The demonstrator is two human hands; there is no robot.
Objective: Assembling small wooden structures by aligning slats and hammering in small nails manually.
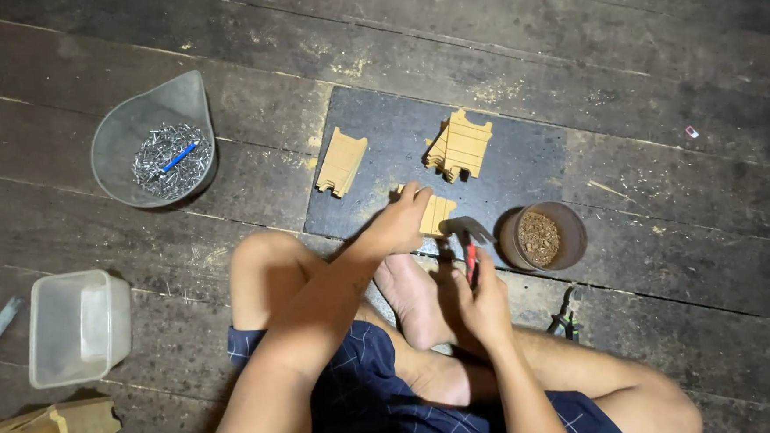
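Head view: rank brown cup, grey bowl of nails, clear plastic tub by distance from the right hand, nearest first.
From the right hand, which grips a hammer:
1. Brown cup, just up and right of the hand, on the dark mat's edge.
2. Grey bowl of nails, far upper left on the floorboards.
3. Clear plastic tub, far left, slightly farther than the bowl.

Shorts (368, 402): dark navy, thin pale windowpane check
Arms: bare, no sleeves
Left hand (400, 223): no glove
Right hand (484, 303): no glove
Feet (416, 298): bare
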